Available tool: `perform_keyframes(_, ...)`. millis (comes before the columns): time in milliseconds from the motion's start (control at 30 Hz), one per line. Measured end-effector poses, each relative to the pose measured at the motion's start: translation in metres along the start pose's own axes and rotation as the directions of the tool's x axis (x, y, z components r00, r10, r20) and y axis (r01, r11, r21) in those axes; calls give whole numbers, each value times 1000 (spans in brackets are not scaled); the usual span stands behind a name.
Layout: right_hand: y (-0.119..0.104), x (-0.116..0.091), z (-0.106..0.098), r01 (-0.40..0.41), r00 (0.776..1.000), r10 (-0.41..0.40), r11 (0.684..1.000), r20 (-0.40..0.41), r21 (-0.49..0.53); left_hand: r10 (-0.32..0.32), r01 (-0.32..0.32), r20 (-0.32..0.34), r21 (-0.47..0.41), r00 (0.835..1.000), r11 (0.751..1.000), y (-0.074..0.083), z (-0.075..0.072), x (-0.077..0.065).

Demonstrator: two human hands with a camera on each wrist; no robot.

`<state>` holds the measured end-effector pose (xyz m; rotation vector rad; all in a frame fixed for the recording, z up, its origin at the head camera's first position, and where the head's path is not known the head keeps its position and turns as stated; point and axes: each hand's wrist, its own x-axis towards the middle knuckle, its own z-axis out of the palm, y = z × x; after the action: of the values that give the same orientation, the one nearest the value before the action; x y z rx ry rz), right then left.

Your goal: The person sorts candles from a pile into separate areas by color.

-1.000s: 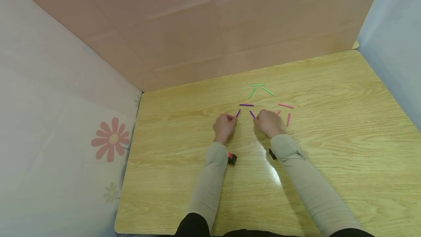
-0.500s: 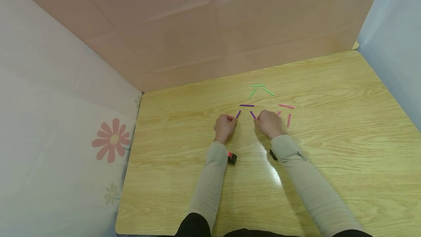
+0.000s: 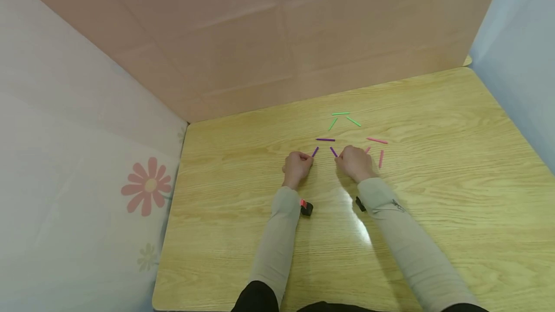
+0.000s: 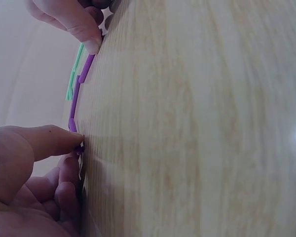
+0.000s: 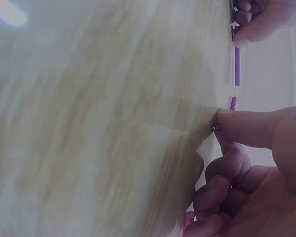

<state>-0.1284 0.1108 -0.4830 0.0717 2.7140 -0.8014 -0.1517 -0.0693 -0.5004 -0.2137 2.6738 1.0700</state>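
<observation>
Between thumb and fingers my left hand [image 3: 297,168] pinches the near end of a slanted purple stick [image 3: 315,151]. My right hand [image 3: 354,162] pinches the near end of another purple stick [image 3: 333,151], which slants the opposite way. Just beyond both lies a third purple stick [image 3: 325,139], set crosswise and apart from them. In the left wrist view, the left thumb presses on the stick's end [image 4: 72,124] at the tabletop. The right wrist view shows only a small purple tip [image 5: 217,126] between the right thumb and finger.
Three green sticks [image 3: 340,113] lie farther back in an open triangle. Pink sticks [image 3: 381,159] lie to the right, one partly hidden by the right hand. All rest on a wood-grain table [image 3: 225,167], with a pinkish-brown panel [image 3: 243,47] along its back edge.
Almost nothing differs. Both hands keep their pinch on the purple sticks, and the whole scene sits slightly lower in the head view.
</observation>
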Motion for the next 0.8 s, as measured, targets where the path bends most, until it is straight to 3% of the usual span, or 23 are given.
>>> perform_keyframes(300,5,2,2,-34,998,32,999,57,38,-33,33,-6,31,999,999,1,4,2)
perform_keyframes(800,1,1,1,-17,999,16,1000,-29,-10,-19,20,-8,18,1000,1000,0,3,2)
